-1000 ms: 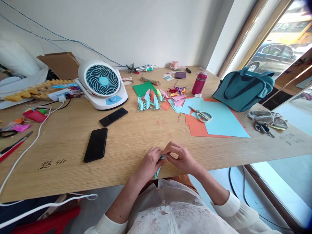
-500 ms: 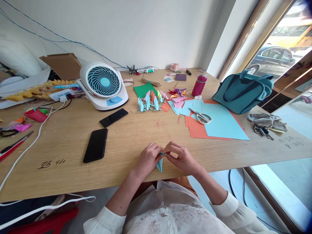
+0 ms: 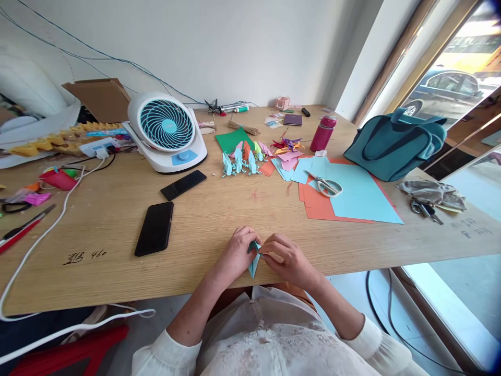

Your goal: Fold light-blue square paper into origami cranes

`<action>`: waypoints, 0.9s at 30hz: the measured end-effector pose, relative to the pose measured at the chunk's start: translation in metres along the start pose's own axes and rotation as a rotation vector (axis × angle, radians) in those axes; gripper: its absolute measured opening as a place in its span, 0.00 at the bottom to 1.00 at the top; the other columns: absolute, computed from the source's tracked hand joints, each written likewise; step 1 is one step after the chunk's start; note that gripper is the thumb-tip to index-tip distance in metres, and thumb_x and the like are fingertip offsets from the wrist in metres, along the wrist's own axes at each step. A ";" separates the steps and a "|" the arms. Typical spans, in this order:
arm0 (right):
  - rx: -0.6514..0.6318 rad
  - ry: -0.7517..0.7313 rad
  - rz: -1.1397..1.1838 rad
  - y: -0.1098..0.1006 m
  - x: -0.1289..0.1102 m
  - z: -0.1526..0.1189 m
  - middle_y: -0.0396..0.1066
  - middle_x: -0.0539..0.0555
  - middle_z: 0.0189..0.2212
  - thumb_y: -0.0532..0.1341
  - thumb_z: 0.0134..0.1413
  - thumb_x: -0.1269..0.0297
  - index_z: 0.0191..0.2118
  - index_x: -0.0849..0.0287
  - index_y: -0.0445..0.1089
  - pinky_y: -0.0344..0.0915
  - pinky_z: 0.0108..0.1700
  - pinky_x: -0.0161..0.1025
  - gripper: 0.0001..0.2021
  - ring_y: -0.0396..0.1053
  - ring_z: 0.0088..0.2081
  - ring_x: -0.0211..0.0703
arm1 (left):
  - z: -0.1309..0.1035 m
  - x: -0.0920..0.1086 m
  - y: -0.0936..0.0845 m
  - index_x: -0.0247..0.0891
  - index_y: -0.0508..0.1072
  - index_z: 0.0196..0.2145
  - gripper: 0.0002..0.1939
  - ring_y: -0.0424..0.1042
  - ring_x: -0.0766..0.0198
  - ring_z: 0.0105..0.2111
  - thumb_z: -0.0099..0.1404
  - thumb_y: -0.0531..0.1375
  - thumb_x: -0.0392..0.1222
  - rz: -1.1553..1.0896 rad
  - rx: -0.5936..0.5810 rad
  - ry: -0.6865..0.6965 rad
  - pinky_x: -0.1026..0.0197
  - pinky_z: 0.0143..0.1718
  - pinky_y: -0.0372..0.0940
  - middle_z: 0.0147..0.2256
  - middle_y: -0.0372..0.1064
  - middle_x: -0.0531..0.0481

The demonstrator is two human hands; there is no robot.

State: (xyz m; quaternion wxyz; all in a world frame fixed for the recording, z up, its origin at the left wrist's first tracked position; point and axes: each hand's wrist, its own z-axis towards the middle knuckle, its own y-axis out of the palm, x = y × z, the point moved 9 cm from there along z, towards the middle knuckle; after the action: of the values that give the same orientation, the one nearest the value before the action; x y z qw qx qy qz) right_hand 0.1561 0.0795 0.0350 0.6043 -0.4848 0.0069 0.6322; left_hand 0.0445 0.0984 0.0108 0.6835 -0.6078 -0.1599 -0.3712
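Note:
A small folded piece of light blue paper (image 3: 253,266) is between my two hands, near the table's front edge, with a narrow point toward my body. My left hand (image 3: 239,251) has its fingers closed on the paper's left side. From the right, the thumb and fingertips of my right hand (image 3: 287,259) pinch the paper's upper right part. Some of the folds are hidden behind my fingers. Farther back stand several light blue folded figures (image 3: 238,161), beside pink, orange and green ones.
Scissors (image 3: 327,186) lie on a large light blue sheet (image 3: 366,196) over orange paper. Two black phones (image 3: 154,228) and a white fan (image 3: 166,130) are at left. A magenta bottle (image 3: 323,133) and a teal bag (image 3: 393,145) stand at right.
The folded paper shows more of its upper part between my hands, and its lower tip has shifted slightly left. My right hand still pinches it. The whole view has shifted a little.

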 end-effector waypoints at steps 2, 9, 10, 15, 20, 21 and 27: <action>-0.002 -0.012 -0.010 0.002 -0.002 -0.002 0.70 0.56 0.38 0.57 0.65 0.70 0.45 0.53 0.69 0.65 0.41 0.43 0.07 0.68 0.39 0.45 | -0.001 -0.001 -0.001 0.39 0.73 0.32 0.14 0.71 0.59 0.41 0.56 0.57 0.21 -0.026 0.010 -0.010 0.58 0.43 0.65 0.37 0.71 0.50; -0.039 0.002 -0.099 0.007 -0.001 -0.011 0.70 0.57 0.40 0.56 0.64 0.72 0.48 0.55 0.65 0.64 0.42 0.44 0.09 0.66 0.40 0.47 | -0.009 0.001 -0.004 0.39 0.71 0.30 0.13 0.68 0.59 0.39 0.57 0.58 0.22 0.045 0.081 -0.021 0.58 0.41 0.63 0.33 0.70 0.51; -0.053 0.004 -0.116 0.008 -0.001 -0.011 0.70 0.57 0.40 0.56 0.64 0.73 0.48 0.55 0.65 0.64 0.42 0.44 0.09 0.66 0.41 0.47 | -0.010 0.002 -0.005 0.39 0.70 0.30 0.12 0.68 0.58 0.39 0.58 0.59 0.22 0.065 0.081 -0.014 0.58 0.41 0.62 0.33 0.70 0.51; -0.111 0.080 -0.140 0.016 0.003 -0.014 0.70 0.57 0.40 0.54 0.65 0.73 0.44 0.57 0.66 0.64 0.42 0.43 0.07 0.67 0.40 0.46 | -0.012 0.005 -0.002 0.39 0.69 0.30 0.13 0.67 0.58 0.40 0.58 0.59 0.21 0.103 0.032 0.012 0.59 0.41 0.62 0.33 0.70 0.51; -0.165 0.127 -0.162 0.023 0.010 -0.017 0.70 0.56 0.40 0.54 0.67 0.72 0.43 0.57 0.66 0.65 0.43 0.42 0.06 0.67 0.40 0.45 | -0.013 0.007 0.001 0.38 0.69 0.30 0.14 0.67 0.58 0.39 0.58 0.57 0.19 0.155 -0.017 0.045 0.58 0.42 0.62 0.34 0.70 0.50; -0.168 0.130 -0.162 0.024 0.012 -0.017 0.70 0.56 0.40 0.54 0.67 0.72 0.43 0.57 0.66 0.65 0.43 0.42 0.06 0.67 0.40 0.45 | -0.014 0.008 0.002 0.38 0.69 0.30 0.14 0.67 0.58 0.40 0.58 0.56 0.19 0.163 -0.031 0.051 0.58 0.42 0.63 0.34 0.70 0.50; -0.171 0.097 -0.169 0.025 0.011 -0.017 0.71 0.56 0.41 0.51 0.69 0.72 0.42 0.57 0.68 0.65 0.45 0.43 0.09 0.68 0.42 0.45 | -0.022 0.014 0.005 0.37 0.71 0.32 0.14 0.67 0.58 0.41 0.60 0.54 0.19 0.149 -0.128 0.087 0.58 0.44 0.64 0.36 0.70 0.48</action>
State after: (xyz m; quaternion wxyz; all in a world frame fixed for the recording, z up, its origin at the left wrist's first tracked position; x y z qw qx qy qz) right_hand 0.1490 0.0715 0.0047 0.6107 -0.5634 -0.0588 0.5534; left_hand 0.0523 0.0727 0.0117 0.6752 -0.6439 -0.0601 -0.3548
